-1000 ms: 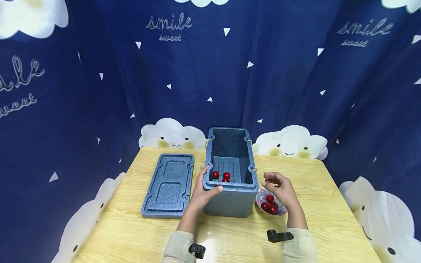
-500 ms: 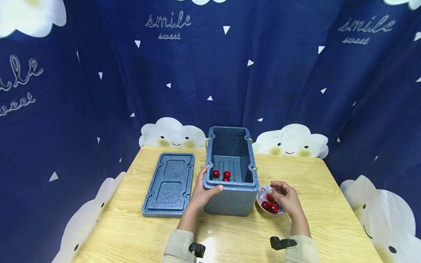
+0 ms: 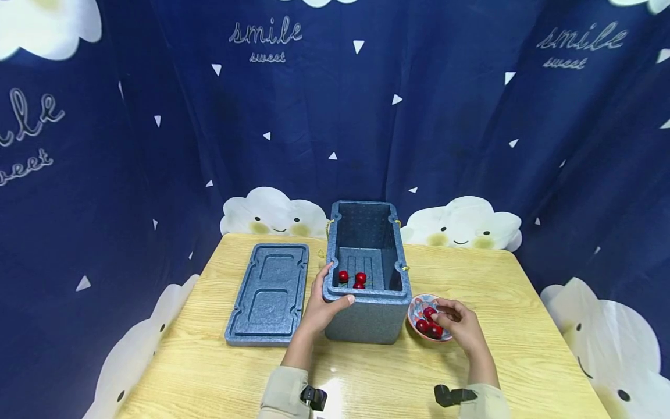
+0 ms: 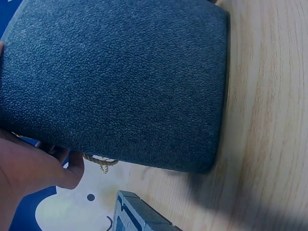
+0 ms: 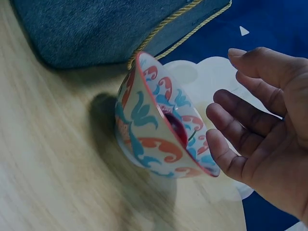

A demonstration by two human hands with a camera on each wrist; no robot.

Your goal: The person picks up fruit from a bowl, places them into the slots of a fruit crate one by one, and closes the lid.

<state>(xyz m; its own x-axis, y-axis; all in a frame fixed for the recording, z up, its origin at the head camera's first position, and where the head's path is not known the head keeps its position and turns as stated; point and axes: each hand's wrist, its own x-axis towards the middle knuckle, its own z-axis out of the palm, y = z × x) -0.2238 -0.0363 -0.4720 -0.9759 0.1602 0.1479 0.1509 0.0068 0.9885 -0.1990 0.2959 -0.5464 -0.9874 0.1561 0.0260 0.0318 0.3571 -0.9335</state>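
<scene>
Your left hand [image 3: 319, 305] grips the near left corner of the blue foam box [image 3: 366, 279], thumb on the front rim and fingers round the side. Your right hand [image 3: 460, 326] hovers over the small patterned bowl [image 3: 419, 308], which sits just beside the box on its right. The fingers are bent a little and hold nothing.

From the head view you can see down into the box, where three red cherries [image 3: 359, 278] lie at the near end. More cherries [image 3: 429, 326] are in the bowl. The wrist views do not show inside the box. The left wrist view shows only the box's bumpy outer wall [image 4: 115, 82] and a yellow cord [image 4: 101, 162] by your fingers. The right wrist view shows the bowl [image 5: 154, 130] from the side, with its orange and blue swirls, one cherry [image 5: 177, 130] inside, and your open palm [image 5: 264, 125] just beside the rim.

The box lid [image 3: 269, 294] lies flat on the wooden table [image 3: 523, 326], left of the box and close to the left edge. There is bare table in front of you and far to the right.

The blue curtain [image 3: 455, 116] behind says "smile sweet".
</scene>
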